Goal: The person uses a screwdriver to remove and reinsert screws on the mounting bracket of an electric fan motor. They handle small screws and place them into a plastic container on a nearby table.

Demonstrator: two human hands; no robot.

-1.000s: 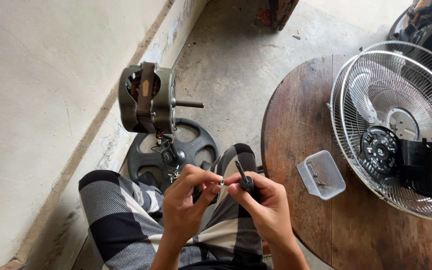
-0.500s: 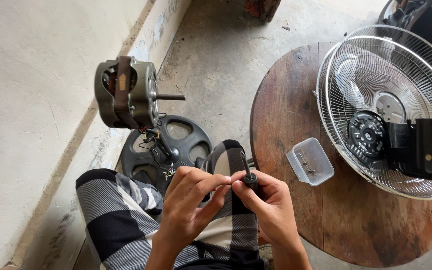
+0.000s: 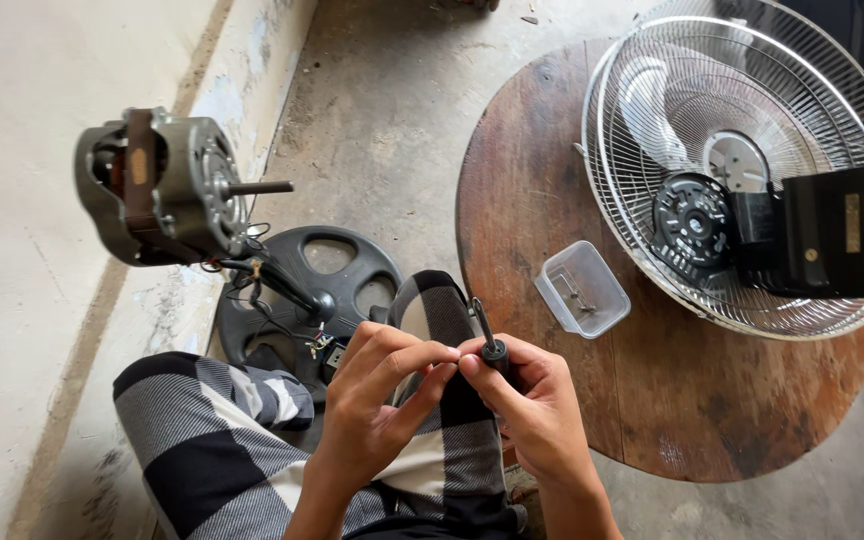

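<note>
Screwdriver [image 3: 487, 335] aside for a moment, we sit over a rough concrete floor [image 3: 392, 110] beside a pale wall [image 3: 22, 90]. Our round wooden tabletop [image 3: 672, 400] carries a wire fan guard [image 3: 742, 160] and a small clear plastic box [image 3: 582, 290]. Nearer the wall, a bare fan motor [image 3: 162, 185] stands on its dark round base [image 3: 302, 290]. Our right hand [image 3: 537, 410] grips the screwdriver's handle over our lap; our left hand [image 3: 382, 385] has its fingers [image 3: 432, 352] pinched together at the right thumb; what they hold we cannot tell.
</note>
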